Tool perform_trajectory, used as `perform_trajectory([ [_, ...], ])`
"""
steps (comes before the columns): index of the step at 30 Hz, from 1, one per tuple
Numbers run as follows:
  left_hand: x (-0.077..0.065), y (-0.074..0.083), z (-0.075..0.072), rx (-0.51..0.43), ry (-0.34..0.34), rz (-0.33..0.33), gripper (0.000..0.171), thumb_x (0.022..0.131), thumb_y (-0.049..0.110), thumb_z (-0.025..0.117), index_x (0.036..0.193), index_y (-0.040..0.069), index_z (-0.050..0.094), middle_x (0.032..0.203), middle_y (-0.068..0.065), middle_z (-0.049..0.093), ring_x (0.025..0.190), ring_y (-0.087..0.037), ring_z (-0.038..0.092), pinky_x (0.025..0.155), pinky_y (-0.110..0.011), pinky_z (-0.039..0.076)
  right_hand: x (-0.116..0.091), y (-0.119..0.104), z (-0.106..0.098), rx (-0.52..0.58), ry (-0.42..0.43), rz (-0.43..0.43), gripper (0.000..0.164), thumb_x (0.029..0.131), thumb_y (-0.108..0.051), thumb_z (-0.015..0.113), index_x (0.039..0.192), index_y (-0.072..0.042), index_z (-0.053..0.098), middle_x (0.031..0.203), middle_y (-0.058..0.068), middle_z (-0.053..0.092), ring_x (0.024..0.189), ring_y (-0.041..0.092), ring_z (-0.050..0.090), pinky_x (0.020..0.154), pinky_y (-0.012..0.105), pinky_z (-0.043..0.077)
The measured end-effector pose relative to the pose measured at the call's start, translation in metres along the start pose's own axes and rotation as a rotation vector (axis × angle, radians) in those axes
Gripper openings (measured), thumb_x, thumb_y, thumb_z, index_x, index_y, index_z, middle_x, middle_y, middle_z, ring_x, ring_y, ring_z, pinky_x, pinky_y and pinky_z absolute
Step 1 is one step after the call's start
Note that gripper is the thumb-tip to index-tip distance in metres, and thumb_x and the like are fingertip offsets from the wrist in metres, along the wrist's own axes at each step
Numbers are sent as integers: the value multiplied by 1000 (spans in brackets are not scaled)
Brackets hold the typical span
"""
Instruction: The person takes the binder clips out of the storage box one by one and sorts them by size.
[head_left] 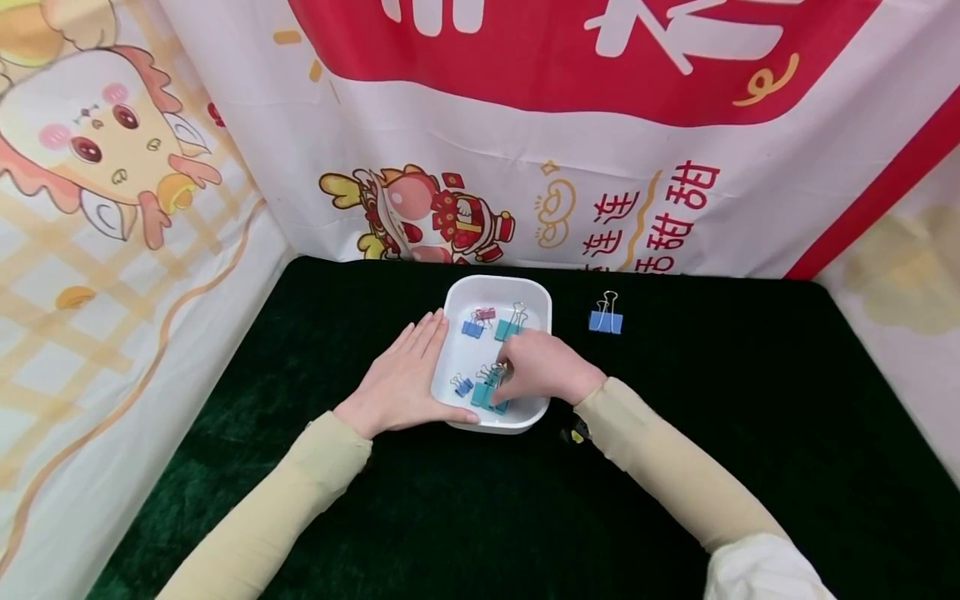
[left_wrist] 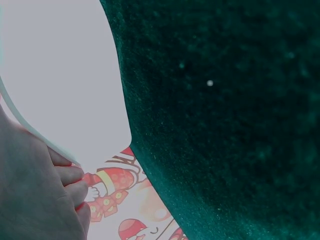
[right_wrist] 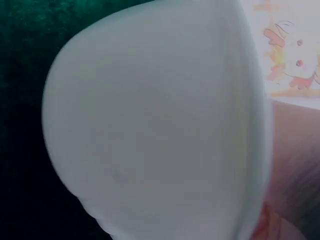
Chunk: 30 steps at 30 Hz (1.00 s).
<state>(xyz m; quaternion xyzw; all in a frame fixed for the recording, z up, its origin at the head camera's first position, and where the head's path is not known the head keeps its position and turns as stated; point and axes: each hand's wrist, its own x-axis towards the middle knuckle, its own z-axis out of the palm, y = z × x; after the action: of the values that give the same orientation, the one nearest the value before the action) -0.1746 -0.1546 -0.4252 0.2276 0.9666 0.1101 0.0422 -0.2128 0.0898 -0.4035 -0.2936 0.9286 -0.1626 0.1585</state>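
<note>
A white plastic tray (head_left: 467,357) holds several binder clips. My left hand (head_left: 401,379) lies against the tray's left side, fingers straight and thumb along the front rim; in the left wrist view its fingers (left_wrist: 70,182) rest beside the tray wall (left_wrist: 65,75). My right hand (head_left: 543,367) reaches over the right rim and pinches a teal binder clip (head_left: 487,396) near the tray's front; the fingertips are partly hidden. Another teal clip (head_left: 508,329), a blue clip (head_left: 472,329), a small pink clip (head_left: 485,313) and a small blue clip (head_left: 462,386) lie inside.
A larger blue binder clip (head_left: 606,322) stands on the dark green cloth (head_left: 450,517), right of the tray. Printed fabric (head_left: 480,133) hangs behind the table and at the sides. In the right wrist view the tray wall (right_wrist: 150,115) fills most of the picture.
</note>
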Motion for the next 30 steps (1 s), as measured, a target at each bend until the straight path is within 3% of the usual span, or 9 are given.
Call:
perform_trajectory([
  [13, 0, -2, -1, -11, 12, 10, 138, 67, 96, 53, 164, 8, 8, 170, -5, 3, 155, -19, 1, 123, -42, 6, 10, -5, 6, -138, -28, 73, 41, 72, -57, 88, 83, -20, 74, 67, -11, 62, 66, 11, 59, 61, 26, 51],
  [23, 1, -2, -1, -14, 12, 12, 137, 69, 92, 59, 164, 8, 8, 170, -6, 4, 155, -20, 1, 123, -42, 6, 14, -8, 4, -164, -91, 73, 53, 68, -62, 88, 91, -19, 67, 84, -8, 61, 75, 13, 57, 68, 29, 50],
  [26, 1, -2, -1, -16, 9, 11, 136, 69, 91, 60, 164, 8, 9, 170, -6, 4, 155, -20, 1, 123, -42, 6, 15, -7, 4, -137, -93, 58, 55, 68, -58, 89, 96, -20, 62, 85, -7, 61, 76, 13, 58, 69, 29, 50],
  [30, 0, -2, -2, -6, -2, 8, 136, 70, 93, 56, 164, 8, 9, 170, -5, 3, 155, -20, 0, 123, -42, 6, 15, -4, 4, -82, -68, 31, 46, 74, -40, 90, 99, -20, 56, 84, -5, 61, 74, 14, 59, 67, 31, 50],
])
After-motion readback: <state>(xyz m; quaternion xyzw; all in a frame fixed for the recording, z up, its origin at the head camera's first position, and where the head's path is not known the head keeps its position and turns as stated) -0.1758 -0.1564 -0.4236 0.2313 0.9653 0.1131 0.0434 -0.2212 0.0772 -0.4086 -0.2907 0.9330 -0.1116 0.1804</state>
